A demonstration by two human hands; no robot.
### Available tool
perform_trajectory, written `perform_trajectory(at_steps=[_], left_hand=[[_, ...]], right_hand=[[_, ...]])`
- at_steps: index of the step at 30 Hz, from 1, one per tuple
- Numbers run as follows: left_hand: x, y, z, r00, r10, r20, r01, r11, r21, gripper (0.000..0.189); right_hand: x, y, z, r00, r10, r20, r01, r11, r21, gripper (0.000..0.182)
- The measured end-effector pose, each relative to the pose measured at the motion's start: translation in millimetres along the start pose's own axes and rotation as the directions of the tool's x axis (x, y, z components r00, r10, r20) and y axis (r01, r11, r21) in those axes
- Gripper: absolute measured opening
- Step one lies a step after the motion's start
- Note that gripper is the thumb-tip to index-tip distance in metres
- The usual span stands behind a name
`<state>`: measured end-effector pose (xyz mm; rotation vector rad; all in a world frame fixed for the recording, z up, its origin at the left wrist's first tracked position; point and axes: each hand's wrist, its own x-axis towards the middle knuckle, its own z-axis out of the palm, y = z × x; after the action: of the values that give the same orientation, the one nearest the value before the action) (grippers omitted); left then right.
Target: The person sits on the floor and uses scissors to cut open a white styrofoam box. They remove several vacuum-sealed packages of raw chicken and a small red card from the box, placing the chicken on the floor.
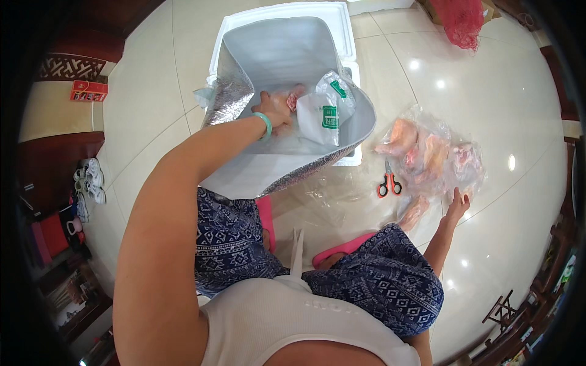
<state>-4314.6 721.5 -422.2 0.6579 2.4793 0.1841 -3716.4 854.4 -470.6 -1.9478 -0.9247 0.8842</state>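
Inside a foil-lined insulated bag (pixel 293 41), which stands in a white foam box (pixel 350 160), my left hand (pixel 273 112) wears a pale green bangle and touches a plastic-wrapped piece of raw meat (pixel 293 100). Whether its fingers grip the piece is unclear. White ice packs (pixel 318 119) with green print lie beside it. On the floor at the right, my right hand (pixel 458 206) has its fingers apart at the lower edge of several clear-bagged raw meat pieces (pixel 432 153). Black-and-orange scissors (pixel 389 183) lie left of them, and another bagged piece (pixel 414 212) is below.
Clear plastic film (pixel 325 196) lies on the tiles between the foam box and my feet, which are in pink slippers (pixel 343 247). A red mesh bag (pixel 460 23) is at the top right. Shoes (pixel 91 180) stand by the left wall, and a small folding stool (pixel 502 311) is lower right.
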Motion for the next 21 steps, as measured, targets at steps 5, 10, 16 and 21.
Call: perform_trajectory(at_steps=[5,10,16,21], left_hand=[[2.8,12.7,-63.3,0.952,0.292,0.095,-0.307,0.892,0.332,0.098],[-40.6,33.5,-126.5,0.712,0.687,0.143,-0.602,0.493,0.628,0.078],[-132.0,68.8,-200.8,0.377,0.925,0.042,-0.833,0.319,0.452,0.082],[-166.0,146.4,-218.0,-0.227,0.962,0.155,-0.924,-0.263,0.277,0.071]], right_hand=[[-8.2,-10.1,2.4,0.998,-0.046,0.039,0.048,0.998,-0.048,0.079],[-30.4,-54.4,-3.3,0.898,-0.440,-0.001,0.406,0.829,-0.384,0.066],[-117.5,-173.8,10.5,0.736,-0.587,0.337,0.644,0.761,-0.080,0.063],[-194.7,-264.4,27.1,0.377,-0.765,0.522,0.710,0.601,0.368,0.098]])
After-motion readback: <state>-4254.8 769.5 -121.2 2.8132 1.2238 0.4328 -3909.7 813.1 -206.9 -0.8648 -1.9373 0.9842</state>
